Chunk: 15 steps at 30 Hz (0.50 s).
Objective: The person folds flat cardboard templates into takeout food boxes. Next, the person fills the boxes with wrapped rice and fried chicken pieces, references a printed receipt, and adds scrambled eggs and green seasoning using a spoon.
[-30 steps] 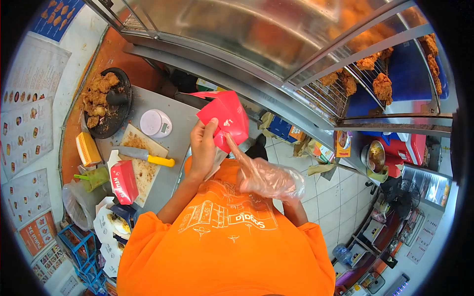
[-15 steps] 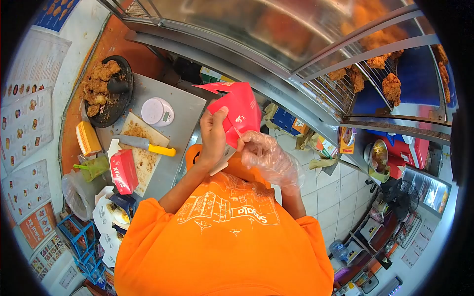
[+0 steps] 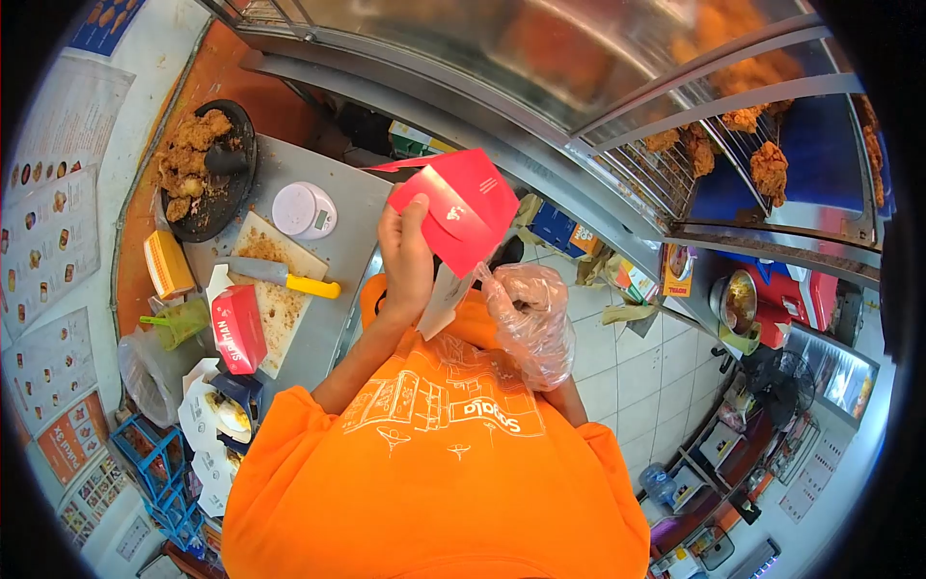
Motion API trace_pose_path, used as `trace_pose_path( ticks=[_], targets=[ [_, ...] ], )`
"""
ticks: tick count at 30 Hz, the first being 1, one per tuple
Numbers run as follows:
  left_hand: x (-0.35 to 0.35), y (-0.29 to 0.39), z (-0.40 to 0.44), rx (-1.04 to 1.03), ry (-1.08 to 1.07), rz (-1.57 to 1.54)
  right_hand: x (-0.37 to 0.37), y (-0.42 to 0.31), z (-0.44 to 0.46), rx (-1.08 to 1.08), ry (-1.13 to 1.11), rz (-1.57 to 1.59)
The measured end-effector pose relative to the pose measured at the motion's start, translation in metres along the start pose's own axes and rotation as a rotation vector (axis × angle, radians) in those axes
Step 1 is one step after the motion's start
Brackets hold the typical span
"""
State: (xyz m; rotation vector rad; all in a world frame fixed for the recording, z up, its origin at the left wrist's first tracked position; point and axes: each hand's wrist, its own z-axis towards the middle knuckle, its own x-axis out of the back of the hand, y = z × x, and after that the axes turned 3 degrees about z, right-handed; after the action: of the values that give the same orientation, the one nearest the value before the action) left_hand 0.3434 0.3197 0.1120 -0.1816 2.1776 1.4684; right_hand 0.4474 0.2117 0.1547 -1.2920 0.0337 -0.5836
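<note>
A red carton [image 3: 468, 207] with a white print hangs in front of my chest, its flap sticking out to the left. My left hand [image 3: 407, 253] is bare and grips the carton's left side, thumb on the red face. Below the carton's lower corner is my right hand [image 3: 521, 307] in a clear plastic glove, fingers curled near that corner; what they pinch, if anything, is too small to tell. A pale panel [image 3: 446, 297] shows under the carton, between the hands.
On the steel counter to the left are a scale [image 3: 304, 210], a yellow-handled knife [image 3: 280, 275] on a crumb-covered board [image 3: 273, 333], another red carton [image 3: 238, 328] and a black mortar [image 3: 239, 198] with fried pieces. A glass cabinet with fried chicken [image 3: 769, 174] stands ahead to the right.
The carton has turned so its printed face shows more fully. My right hand has moved from the carton's face down to below its lower corner, its fingers now more curled.
</note>
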Motion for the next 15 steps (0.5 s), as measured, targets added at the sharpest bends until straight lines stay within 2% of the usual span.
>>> trace_pose_path(
  ticks=[4,7,9,12,13,14,15],
  targets=[
    [0.01,-0.004,0.001,-0.014,-0.062,-0.024,-0.002,-0.002,0.002,-0.018,0.056,0.027],
    [0.013,-0.002,0.002,-0.019,-0.06,-0.016,-0.002,0.005,-0.002,0.073,0.181,0.069],
    [0.011,0.002,0.002,-0.047,-0.017,0.003,0.004,0.01,-0.007,0.113,0.37,0.21],
    [0.007,0.006,0.004,-0.113,0.004,0.085,0.003,-0.002,0.002,0.02,0.468,0.367],
    [0.005,0.01,0.003,-0.112,0.004,0.085,0.01,-0.007,0.003,-0.089,0.337,0.234],
    [0.003,0.015,0.0,-0.084,-0.022,0.061,0.011,-0.01,0.005,-0.091,0.34,0.233],
    [0.001,0.018,-0.002,-0.056,-0.049,0.036,0.01,-0.012,0.008,-0.077,0.201,0.041]
  ],
)
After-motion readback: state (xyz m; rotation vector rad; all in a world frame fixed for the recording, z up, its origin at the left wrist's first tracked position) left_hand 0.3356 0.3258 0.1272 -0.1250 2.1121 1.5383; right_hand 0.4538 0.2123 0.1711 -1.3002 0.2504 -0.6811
